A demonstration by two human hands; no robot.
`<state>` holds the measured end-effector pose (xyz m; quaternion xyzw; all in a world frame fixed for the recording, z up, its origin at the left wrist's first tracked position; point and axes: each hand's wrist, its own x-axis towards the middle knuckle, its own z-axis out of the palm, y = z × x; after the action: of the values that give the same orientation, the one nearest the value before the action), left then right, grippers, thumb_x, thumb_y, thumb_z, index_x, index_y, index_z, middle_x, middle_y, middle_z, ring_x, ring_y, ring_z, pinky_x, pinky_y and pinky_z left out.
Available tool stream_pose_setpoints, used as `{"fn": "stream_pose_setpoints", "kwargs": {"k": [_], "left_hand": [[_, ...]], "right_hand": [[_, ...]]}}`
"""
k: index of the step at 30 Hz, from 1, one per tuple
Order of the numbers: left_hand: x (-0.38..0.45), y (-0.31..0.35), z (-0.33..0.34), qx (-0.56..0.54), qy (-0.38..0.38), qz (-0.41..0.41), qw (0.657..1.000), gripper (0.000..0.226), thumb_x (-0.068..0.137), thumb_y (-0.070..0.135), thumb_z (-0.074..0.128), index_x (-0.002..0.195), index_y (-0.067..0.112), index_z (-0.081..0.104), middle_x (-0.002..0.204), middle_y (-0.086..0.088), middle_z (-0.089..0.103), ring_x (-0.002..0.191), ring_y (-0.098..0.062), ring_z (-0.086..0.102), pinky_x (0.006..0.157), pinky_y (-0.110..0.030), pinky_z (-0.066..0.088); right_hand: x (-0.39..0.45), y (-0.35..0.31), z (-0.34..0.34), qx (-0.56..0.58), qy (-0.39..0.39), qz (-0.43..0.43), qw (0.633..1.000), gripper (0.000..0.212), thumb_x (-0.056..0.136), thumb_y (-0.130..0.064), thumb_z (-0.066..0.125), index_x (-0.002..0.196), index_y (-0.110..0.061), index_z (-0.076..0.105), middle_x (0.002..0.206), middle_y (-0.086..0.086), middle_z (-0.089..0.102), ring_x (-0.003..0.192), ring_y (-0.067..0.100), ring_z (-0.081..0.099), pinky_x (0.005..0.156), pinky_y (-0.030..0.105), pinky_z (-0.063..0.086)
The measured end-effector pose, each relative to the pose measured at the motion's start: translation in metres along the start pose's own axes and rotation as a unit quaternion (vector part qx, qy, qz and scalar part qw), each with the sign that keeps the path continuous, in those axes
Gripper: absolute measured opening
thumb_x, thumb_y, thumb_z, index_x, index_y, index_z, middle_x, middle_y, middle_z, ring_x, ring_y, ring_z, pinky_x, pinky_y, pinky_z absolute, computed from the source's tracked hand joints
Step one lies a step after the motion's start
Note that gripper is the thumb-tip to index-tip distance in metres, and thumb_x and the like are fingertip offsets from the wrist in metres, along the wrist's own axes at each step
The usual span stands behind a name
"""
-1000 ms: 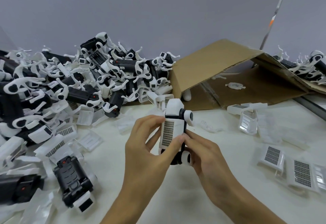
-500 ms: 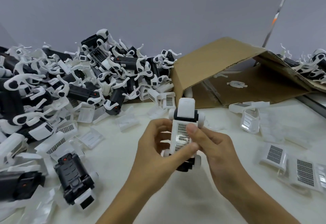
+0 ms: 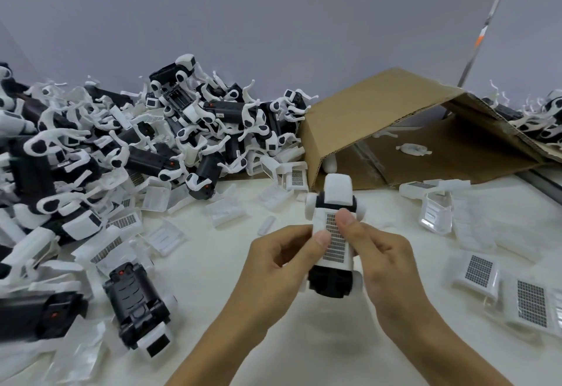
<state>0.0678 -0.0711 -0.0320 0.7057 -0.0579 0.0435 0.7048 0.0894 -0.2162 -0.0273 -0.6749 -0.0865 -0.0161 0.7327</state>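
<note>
A white and black toy robot body (image 3: 334,200) with a grid-patterned panel on its back is held upright above the white table (image 3: 213,288). My left hand (image 3: 282,261) grips its left side, thumb on the panel. My right hand (image 3: 386,261) grips the right side, thumb pressed on the upper part of the panel. The body's black lower end shows between my palms.
A big heap of black and white robot bodies and legs (image 3: 170,142) fills the left and back. One black body (image 3: 137,303) lies front left. An opened cardboard box (image 3: 380,118) stands behind. Loose grid panels (image 3: 532,303) and clear covers (image 3: 435,215) lie at right.
Both hands have carried the toy body right and turned it so its grid panel faces me. My right thumb has moved up onto the panel.
</note>
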Motion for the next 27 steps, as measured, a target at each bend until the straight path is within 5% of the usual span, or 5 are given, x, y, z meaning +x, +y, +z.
{"fn": "stream_pose_setpoints", "kwargs": {"k": [7, 12, 16, 19, 27], "left_hand": [[0.002, -0.002, 0.000, -0.020, 0.045, 0.007, 0.999, 0.029, 0.090, 0.039, 0.070, 0.113, 0.022, 0.078, 0.107, 0.000, 0.078, 0.107, -0.020, 0.071, 0.099, -0.047, 0.054], [0.012, 0.000, -0.014, 0.035, 0.103, 0.042, 0.993, 0.026, 0.091, 0.053, 0.060, 0.101, 0.038, 0.078, 0.114, 0.010, 0.072, 0.107, -0.007, 0.065, 0.088, -0.020, 0.050], [0.043, -0.004, -0.056, 0.299, 0.305, 0.104, 0.898, 0.039, 0.102, 0.035, 0.054, 0.141, 0.032, 0.052, 0.156, 0.014, 0.036, 0.147, -0.009, 0.022, 0.118, -0.035, 0.020], [0.059, -0.019, -0.087, 0.364, 0.279, 0.019, 0.888, 0.060, 0.105, 0.025, 0.048, 0.158, 0.036, 0.024, 0.168, 0.015, 0.007, 0.155, -0.017, -0.002, 0.124, -0.043, 0.006], [0.067, -0.046, -0.083, 0.370, 0.313, 0.047, 0.873, 0.036, 0.084, 0.000, 0.074, 0.118, 0.002, 0.063, 0.112, -0.018, 0.060, 0.095, -0.037, 0.059, 0.081, -0.045, 0.045]], "right_hand": [[0.004, -0.005, 0.003, -0.044, -0.045, 0.002, 0.998, 0.017, 0.074, -0.060, 0.055, 0.071, -0.063, 0.072, 0.081, -0.028, 0.074, 0.082, -0.013, 0.068, 0.061, 0.000, 0.046], [0.001, 0.001, -0.003, -0.044, -0.013, -0.045, 0.998, 0.029, 0.071, -0.051, 0.070, 0.095, -0.039, 0.081, 0.094, -0.004, 0.078, 0.095, 0.010, 0.074, 0.083, 0.024, 0.057], [0.005, -0.001, -0.005, -0.036, -0.028, 0.036, 0.998, 0.037, 0.067, -0.055, 0.071, 0.089, -0.028, 0.083, 0.092, -0.001, 0.080, 0.091, 0.016, 0.075, 0.087, 0.032, 0.056], [0.007, -0.004, -0.008, -0.060, -0.056, 0.088, 0.993, 0.039, 0.061, -0.057, 0.076, 0.088, -0.031, 0.083, 0.092, -0.002, 0.080, 0.089, 0.015, 0.076, 0.083, 0.029, 0.057], [0.016, -0.031, -0.024, -0.070, 0.102, 0.084, 0.989, 0.021, 0.057, -0.049, 0.079, 0.078, -0.045, 0.080, 0.086, -0.006, 0.080, 0.081, 0.014, 0.076, 0.079, 0.035, 0.059]]}}
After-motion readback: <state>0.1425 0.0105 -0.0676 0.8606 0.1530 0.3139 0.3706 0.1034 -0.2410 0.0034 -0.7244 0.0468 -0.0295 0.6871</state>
